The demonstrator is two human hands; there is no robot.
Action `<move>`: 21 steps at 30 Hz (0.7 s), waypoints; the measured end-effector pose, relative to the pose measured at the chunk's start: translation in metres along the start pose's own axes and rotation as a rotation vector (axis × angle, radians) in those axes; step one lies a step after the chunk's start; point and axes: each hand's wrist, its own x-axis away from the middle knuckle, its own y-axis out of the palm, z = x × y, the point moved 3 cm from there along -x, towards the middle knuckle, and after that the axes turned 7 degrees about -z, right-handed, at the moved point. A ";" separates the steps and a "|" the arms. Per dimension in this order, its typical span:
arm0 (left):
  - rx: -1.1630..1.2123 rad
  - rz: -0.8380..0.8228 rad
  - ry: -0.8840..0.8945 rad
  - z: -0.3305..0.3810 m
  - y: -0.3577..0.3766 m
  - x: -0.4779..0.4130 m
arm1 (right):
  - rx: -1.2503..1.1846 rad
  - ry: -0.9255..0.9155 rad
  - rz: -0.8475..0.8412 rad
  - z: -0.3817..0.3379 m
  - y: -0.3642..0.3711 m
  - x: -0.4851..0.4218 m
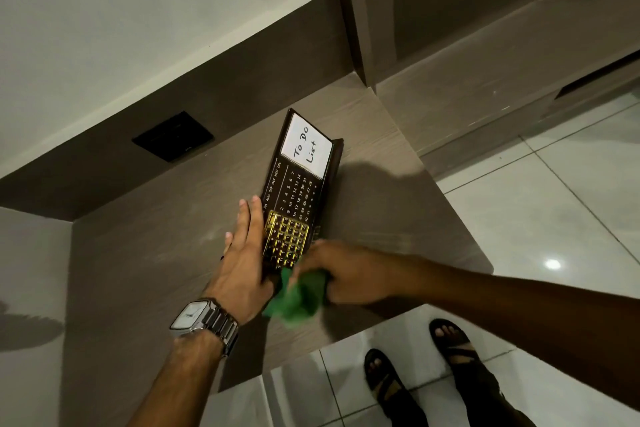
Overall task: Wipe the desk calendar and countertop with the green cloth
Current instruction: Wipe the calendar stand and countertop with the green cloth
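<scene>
A dark desk calendar [300,184] with gold date markings and a white "To Do List" card stands on the brown wood-grain countertop [149,253]. My left hand [242,260] lies flat against the calendar's left edge, fingers extended, steadying it. My right hand [343,270] is closed around a bunched green cloth [298,298] and presses it against the calendar's near end, by the gold sliding grid. Part of the cloth is hidden under my fingers.
A black socket plate [172,136] sits on the brown backsplash at the left. A tall brown cabinet [450,28] rises at the right. The countertop's front edge [311,347] runs just below my hands, with tiled floor and my sandalled feet [415,367] beyond it.
</scene>
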 end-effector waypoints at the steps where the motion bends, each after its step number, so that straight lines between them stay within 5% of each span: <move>1: 0.001 -0.002 0.000 -0.001 0.000 0.000 | -0.232 0.049 0.072 0.002 -0.014 0.003; 8: 0.008 -0.006 -0.013 -0.001 0.002 -0.001 | -0.801 0.435 0.693 0.073 -0.098 0.030; 13: 0.007 -0.010 -0.003 -0.002 0.001 -0.002 | -0.777 0.481 1.071 0.085 -0.102 0.030; 18: -0.002 0.006 -0.002 -0.003 0.001 -0.002 | -0.757 0.511 0.773 0.067 -0.051 0.015; 21: -0.012 0.004 0.002 -0.003 0.002 -0.002 | -0.676 0.532 0.843 0.066 -0.060 0.013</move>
